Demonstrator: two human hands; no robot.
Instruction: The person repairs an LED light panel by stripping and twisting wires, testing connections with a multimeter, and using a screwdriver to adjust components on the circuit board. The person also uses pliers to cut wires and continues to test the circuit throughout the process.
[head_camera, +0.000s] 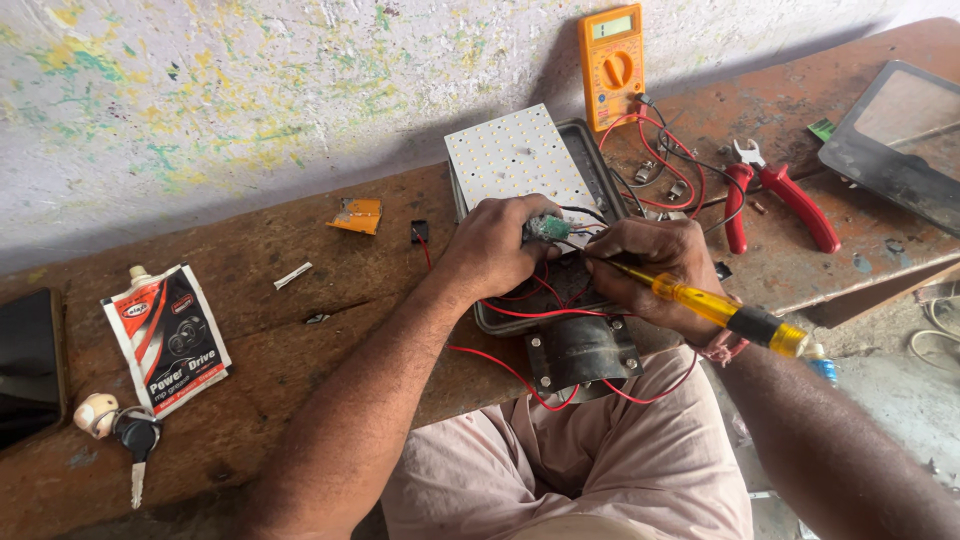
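- The left hand (495, 245) has its fingers curled tight round a small green part (549, 228) at the upper edge of the open lamp housing (500, 322). The part is small and mostly covered, so a slackened pinch could let it twist or drop among the wires.
- The right hand (655, 270) is closed round the shaft end of a yellow screwdriver (700, 303), tip pointing at the green part, just beside the left fingertips. If the tip skids off, it may well jab those fingers or nick a wire.
- Red wires (520, 312) loop under both hands and down over the person's lap. A shift of wrist or knee could tug them and strain a joint.
- The white LED board (517, 158) lies tilted on the housing, just behind the hands; a push from the knuckles could slide it.
- The housing hangs partly over the bench (260, 300) edge, on the lap; hard pressing might tip it.
- The yellow meter (611, 62) stands against the wall, its leads (665, 155) trailing near the red pliers (780, 195). A snag there could pull it over.
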